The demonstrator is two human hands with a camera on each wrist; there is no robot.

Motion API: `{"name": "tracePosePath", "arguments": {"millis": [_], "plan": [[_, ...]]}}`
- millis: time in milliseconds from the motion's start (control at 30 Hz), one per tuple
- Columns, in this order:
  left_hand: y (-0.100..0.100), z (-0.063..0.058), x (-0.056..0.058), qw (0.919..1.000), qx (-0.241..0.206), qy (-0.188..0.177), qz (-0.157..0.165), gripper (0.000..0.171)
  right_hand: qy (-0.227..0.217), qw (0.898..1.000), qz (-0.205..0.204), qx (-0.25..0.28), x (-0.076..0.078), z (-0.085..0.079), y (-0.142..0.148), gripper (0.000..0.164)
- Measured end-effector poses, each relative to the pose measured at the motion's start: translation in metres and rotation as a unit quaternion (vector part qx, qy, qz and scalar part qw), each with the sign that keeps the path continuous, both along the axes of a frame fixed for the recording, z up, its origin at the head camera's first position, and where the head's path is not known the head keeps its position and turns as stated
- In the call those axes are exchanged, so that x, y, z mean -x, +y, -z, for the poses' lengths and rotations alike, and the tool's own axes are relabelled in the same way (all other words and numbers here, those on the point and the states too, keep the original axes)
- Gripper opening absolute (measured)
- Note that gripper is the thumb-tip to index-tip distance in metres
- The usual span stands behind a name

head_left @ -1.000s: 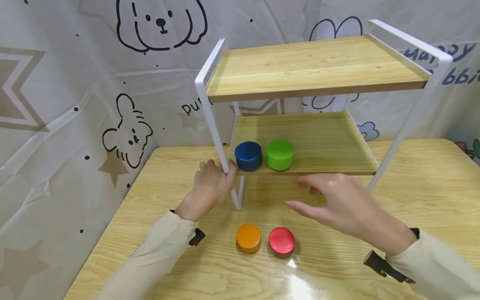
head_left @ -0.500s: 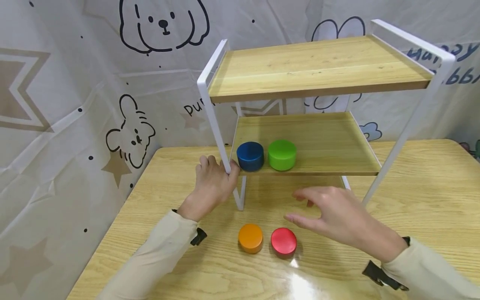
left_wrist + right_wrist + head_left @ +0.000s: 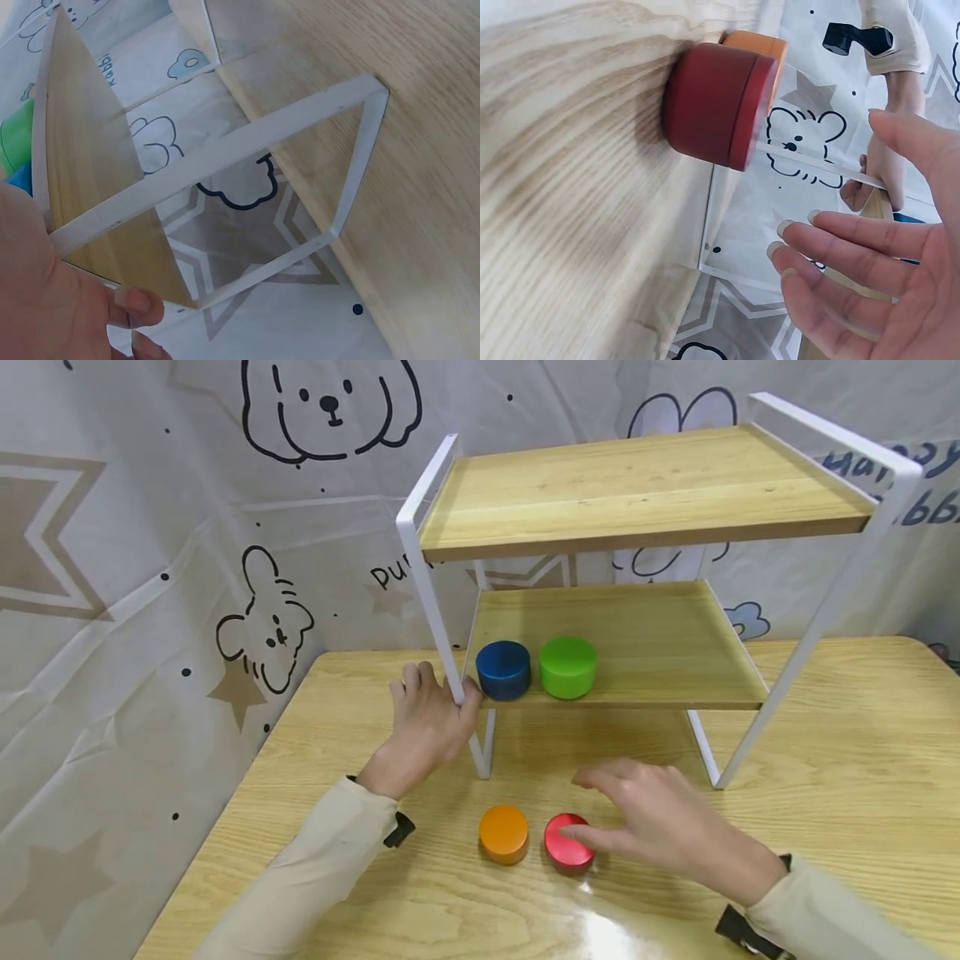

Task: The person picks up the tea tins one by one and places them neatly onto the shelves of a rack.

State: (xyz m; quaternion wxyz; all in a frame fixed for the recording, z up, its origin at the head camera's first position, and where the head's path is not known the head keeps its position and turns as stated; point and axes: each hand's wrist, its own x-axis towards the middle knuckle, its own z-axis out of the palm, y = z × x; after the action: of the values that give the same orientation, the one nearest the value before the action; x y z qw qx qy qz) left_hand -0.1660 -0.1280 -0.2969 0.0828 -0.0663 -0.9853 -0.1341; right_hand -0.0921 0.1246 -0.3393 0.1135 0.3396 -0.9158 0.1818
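A two-tier shelf rack [image 3: 645, 531] with wooden boards and a white metal frame stands on the table. My left hand [image 3: 431, 718] grips its left side at the front post, beside the lower board. On that board sit a round blue tin [image 3: 503, 671] and a round green tin [image 3: 567, 668], side by side. A round orange tin [image 3: 504, 835] and a round red tin [image 3: 567, 852] are on the tabletop in front of the rack. Over the red tin hovers my right hand [image 3: 660, 814], fingers spread and holding nothing; the right wrist view shows a gap between fingertips and red tin [image 3: 712, 105].
The wooden table [image 3: 840, 860] extends to both sides of the rack. Behind it hangs a pale cloth [image 3: 150, 710] printed with cartoon animals and stars. The upper board overhangs the blue and green tins.
My right hand has come down and toward me, from the front edge of the lower board to the red tin. The left hand keeps its grip on the rack.
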Motion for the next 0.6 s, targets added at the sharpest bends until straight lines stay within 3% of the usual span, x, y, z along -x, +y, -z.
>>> {"name": "tracePosePath", "arguments": {"millis": [200, 367, 600], "plan": [[0.001, 0.0, -0.002, 0.9999, 0.004, 0.013, -0.001, 0.058, -0.018, 1.0, -0.006, -0.025, -0.003, 0.005, 0.0, 0.064], [0.003, 0.003, -0.002, 0.9991, 0.013, 0.041, 0.002, 0.043, -0.045, 0.998, 0.01, -0.03, -0.007, 0.009, -0.001, 0.076], [0.002, 0.005, -0.002, 0.9989, 0.009, 0.045, -0.005, 0.039, -0.067, 0.997, 0.004, -0.025, -0.009, 0.012, -0.004, 0.069]]}}
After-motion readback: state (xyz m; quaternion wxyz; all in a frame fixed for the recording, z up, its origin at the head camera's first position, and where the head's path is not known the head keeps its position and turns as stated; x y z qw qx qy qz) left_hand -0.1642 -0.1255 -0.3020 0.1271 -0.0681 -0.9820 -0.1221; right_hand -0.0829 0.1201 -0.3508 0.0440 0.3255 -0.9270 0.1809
